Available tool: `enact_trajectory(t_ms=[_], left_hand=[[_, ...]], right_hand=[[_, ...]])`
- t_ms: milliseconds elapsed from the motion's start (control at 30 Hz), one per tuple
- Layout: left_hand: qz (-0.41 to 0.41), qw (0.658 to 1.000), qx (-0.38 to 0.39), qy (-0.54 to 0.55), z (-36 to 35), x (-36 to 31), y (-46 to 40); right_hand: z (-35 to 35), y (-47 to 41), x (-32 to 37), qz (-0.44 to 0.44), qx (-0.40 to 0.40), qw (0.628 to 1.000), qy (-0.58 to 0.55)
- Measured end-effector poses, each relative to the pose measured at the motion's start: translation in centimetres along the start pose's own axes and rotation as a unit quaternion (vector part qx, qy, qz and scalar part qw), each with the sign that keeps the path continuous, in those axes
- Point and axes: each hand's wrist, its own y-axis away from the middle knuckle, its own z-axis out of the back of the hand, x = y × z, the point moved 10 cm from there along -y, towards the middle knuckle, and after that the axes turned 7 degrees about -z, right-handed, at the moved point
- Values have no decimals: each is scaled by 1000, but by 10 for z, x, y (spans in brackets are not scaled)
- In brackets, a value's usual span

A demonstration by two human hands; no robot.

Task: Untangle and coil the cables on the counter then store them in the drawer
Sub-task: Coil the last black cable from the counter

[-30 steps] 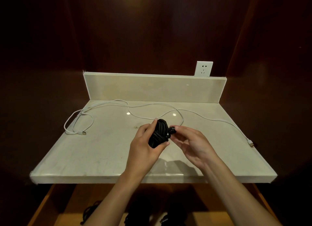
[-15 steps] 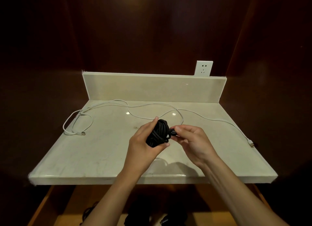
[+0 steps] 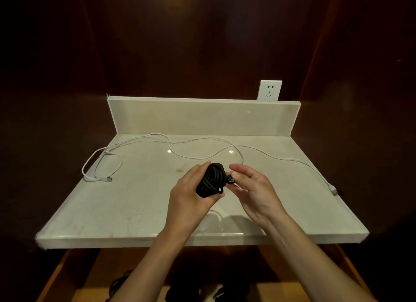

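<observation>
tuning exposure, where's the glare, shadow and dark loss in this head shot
Head view: two small glare spots on the counter behind the black cable bundle; hand shadows fall toward its front edge; drawer contents and walls sink into dark; edges bow from the wide lens.

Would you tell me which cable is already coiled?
The black cable, bundled in the left hand; the white cable lies spread loose across the counter.
</observation>
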Motion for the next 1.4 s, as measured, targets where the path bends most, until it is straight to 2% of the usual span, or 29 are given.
enact_trajectory(t_ms=[200, 467, 600, 733, 1000, 1133, 1233, 1300, 1400], left_hand=[[13, 998, -24, 55, 7, 0, -3], [117, 979, -3, 169, -3, 11, 0], [139, 963, 19, 229, -9, 11, 2], [139, 955, 28, 261, -9, 7, 0], [172, 945, 51, 273, -16, 15, 6], [188, 938, 60, 286, -22, 16, 10], [213, 928, 54, 300, -24, 20, 15], [247, 914, 55, 317, -27, 27, 21], [292, 893, 89, 329, -35, 35, 31]], right_hand=[[-1, -2, -6, -65, 20, 997, 26], [1, 1, 3, -9, -28, 998, 48], [-2, 0, -12, -56, -20, 998, -24], [0, -1, -10, -50, -35, 995, 82], [12, -1, -2, 14, -100, 984, 145], [13, -1, -13, -3, -101, 991, 91], [9, -3, -20, -33, -67, 997, 33], [7, -2, -12, -16, -53, 994, 98], [2, 4, 17, 78, -51, 959, 267]])
